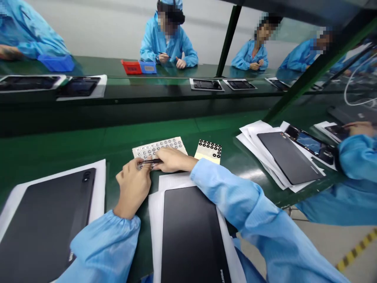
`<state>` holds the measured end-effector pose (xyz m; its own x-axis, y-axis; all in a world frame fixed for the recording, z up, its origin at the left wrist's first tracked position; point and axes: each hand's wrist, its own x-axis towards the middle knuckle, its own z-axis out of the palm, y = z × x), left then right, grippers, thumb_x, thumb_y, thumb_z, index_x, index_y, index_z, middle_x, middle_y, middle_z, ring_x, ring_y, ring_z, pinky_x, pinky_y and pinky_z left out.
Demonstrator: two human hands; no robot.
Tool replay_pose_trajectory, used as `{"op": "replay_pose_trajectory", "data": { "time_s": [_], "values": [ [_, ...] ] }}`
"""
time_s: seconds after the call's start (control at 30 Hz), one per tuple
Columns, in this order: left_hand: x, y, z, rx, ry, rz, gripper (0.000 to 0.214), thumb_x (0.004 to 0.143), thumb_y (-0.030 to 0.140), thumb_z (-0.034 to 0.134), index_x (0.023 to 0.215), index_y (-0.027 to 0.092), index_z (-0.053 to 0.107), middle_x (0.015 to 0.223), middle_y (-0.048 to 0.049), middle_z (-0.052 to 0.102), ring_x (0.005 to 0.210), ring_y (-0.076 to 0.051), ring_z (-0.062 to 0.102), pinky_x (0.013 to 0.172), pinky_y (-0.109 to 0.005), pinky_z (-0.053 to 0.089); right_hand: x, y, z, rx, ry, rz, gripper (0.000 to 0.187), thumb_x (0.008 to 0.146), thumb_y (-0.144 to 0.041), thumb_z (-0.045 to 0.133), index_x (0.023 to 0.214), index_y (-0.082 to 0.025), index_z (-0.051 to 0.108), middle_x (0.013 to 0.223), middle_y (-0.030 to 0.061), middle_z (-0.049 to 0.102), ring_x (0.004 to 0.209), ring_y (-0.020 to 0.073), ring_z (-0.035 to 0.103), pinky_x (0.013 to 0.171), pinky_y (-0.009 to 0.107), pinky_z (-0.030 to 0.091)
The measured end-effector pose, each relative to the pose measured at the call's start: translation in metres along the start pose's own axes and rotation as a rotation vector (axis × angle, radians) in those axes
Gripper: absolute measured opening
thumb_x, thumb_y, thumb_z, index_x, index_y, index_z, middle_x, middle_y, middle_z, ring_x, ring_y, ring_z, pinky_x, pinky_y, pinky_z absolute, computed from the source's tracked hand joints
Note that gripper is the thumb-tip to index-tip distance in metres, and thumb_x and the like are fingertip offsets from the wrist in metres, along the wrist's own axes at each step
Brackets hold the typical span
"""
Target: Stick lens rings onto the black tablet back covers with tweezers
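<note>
My right hand is closed on dark tweezers, whose tip lies over a white sheet of small grey stickers on the green bench. My left hand is curled beside it, fingertips pressing on the near edge of that sheet; I cannot see anything held in it. A yellowish sheet of black ring stickers lies just to the right. A dark tablet back rests on white paper right in front of me, under my forearms.
Another dark tablet on white paper lies at my left. At right, a tablet on stacked papers, and a co-worker's blue sleeve. Beyond runs a conveyor with tablets; several people in blue coats sit across.
</note>
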<state>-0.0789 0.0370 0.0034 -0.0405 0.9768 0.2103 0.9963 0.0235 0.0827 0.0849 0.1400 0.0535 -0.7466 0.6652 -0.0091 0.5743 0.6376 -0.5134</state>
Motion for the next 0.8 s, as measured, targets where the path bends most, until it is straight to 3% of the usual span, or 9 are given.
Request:
{"op": "replay_pose_trajectory", "data": {
  "time_s": [0.1, 0.17, 0.23, 0.27, 0.37, 0.43, 0.53, 0.67, 0.8],
  "values": [
    [-0.004, 0.003, -0.004, -0.068, 0.046, -0.014, 0.045, 0.106, 0.033, 0.037, 0.143, 0.025, 0.061, 0.141, -0.0177, 0.057, 0.123, -0.041, 0.05, 0.089, -0.054, 0.042, -0.053, 0.002, -0.011, 0.197, 0.144, -0.073, 0.019, 0.092, -0.037, 0.073, 0.092, -0.019, 0.067, 0.092, 0.0018, 0.072, 0.085, 0.0165, 0.066, 0.076, 0.026, 0.049],
    [-0.01, 0.008, -0.013, -0.124, 0.104, -0.028, 0.048, 0.106, 0.035, 0.036, 0.149, 0.024, 0.056, 0.145, -0.0177, 0.056, 0.129, -0.042, 0.047, 0.095, -0.056, 0.04, -0.103, 0.007, -0.015, 0.37, 0.252, -0.036, 0.016, 0.092, -0.034, 0.073, 0.097, -0.02, 0.069, 0.094, 0.0009, 0.074, 0.086, 0.0157, 0.07, 0.08, 0.027, 0.053],
    [-0.017, 0.016, -0.023, -0.217, 0.117, 0.002, 0.047, 0.106, 0.04, 0.038, 0.145, 0.023, 0.059, 0.142, -0.0163, 0.059, 0.129, -0.041, 0.049, 0.099, -0.054, 0.04, -0.154, 0.015, -0.013, 0.385, 0.36, 0.023, 0.011, 0.093, -0.027, 0.072, 0.102, -0.021, 0.073, 0.095, 0.0016, 0.076, 0.087, 0.0165, 0.073, 0.08, 0.027, 0.057],
    [-0.021, 0.021, -0.027, -0.289, 0.077, 0.048, 0.046, 0.105, 0.043, 0.041, 0.141, 0.023, 0.062, 0.137, -0.0146, 0.062, 0.126, -0.038, 0.052, 0.1, -0.052, 0.041, -0.177, 0.019, -0.009, 0.336, 0.4, 0.016, 0.009, 0.094, -0.022, 0.069, 0.101, -0.022, 0.074, 0.093, 0.0021, 0.077, 0.086, 0.0166, 0.073, 0.079, 0.027, 0.058],
    [-0.032, 0.039, -0.029, -0.487, -0.128, 0.241, 0.04, 0.101, 0.05, 0.049, 0.128, 0.028, 0.069, 0.12, -0.009, 0.07, 0.112, -0.031, 0.061, 0.098, -0.044, 0.046, -0.228, 0.026, 0.014, 0.143, 0.49, 0.032, 0.031, 0.094, -0.007, 0.056, 0.112, -0.025, 0.074, 0.102, 0.0041, 0.076, 0.093, 0.0174, 0.074, 0.082, 0.029, 0.061],
    [-0.037, 0.05, -0.024, -0.506, -0.201, 0.316, 0.039, 0.1, 0.051, 0.051, 0.127, 0.028, 0.069, 0.118, -0.0086, 0.069, 0.111, -0.03, 0.06, 0.098, -0.044, 0.046, -0.244, 0.026, 0.031, 0.044, 0.507, 0.077, 0.04, 0.094, -0.005, 0.054, 0.123, -0.028, 0.071, 0.109, 0.0046, 0.074, 0.095, 0.017, 0.073, 0.081, 0.029, 0.062],
    [-0.04, 0.063, -0.015, -0.463, -0.189, 0.338, 0.04, 0.101, 0.049, 0.049, 0.127, 0.027, 0.07, 0.117, -0.0106, 0.067, 0.11, -0.032, 0.059, 0.098, -0.047, 0.044, -0.25, 0.02, 0.045, -0.04, 0.48, 0.116, 0.042, 0.097, -0.01, 0.056, 0.135, -0.029, 0.064, 0.114, 0.006, 0.071, 0.083, 0.0142, 0.07, 0.07, 0.026, 0.061],
    [-0.032, 0.071, -0.012, -0.465, -0.231, 0.295, 0.039, 0.1, 0.052, 0.048, 0.12, 0.027, 0.07, 0.108, -0.0097, 0.069, 0.103, -0.031, 0.059, 0.091, -0.045, 0.044, -0.245, 0.015, 0.044, -0.152, 0.45, 0.126, 0.036, 0.1, -0.018, 0.06, 0.134, -0.028, 0.064, 0.111, 0.0065, 0.069, 0.067, 0.0122, 0.062, 0.052, 0.026, 0.051],
    [-0.022, 0.074, -0.013, -0.481, -0.324, 0.233, 0.033, 0.098, 0.054, 0.051, 0.106, 0.029, 0.072, 0.097, -0.006, 0.069, 0.093, -0.028, 0.061, 0.083, -0.043, 0.042, -0.244, 0.015, 0.044, -0.145, 0.457, 0.111, 0.035, 0.1, -0.017, 0.058, 0.134, -0.025, 0.063, 0.11, 0.0072, 0.068, 0.07, 0.0122, 0.062, 0.052, 0.026, 0.05]
  ]
}}
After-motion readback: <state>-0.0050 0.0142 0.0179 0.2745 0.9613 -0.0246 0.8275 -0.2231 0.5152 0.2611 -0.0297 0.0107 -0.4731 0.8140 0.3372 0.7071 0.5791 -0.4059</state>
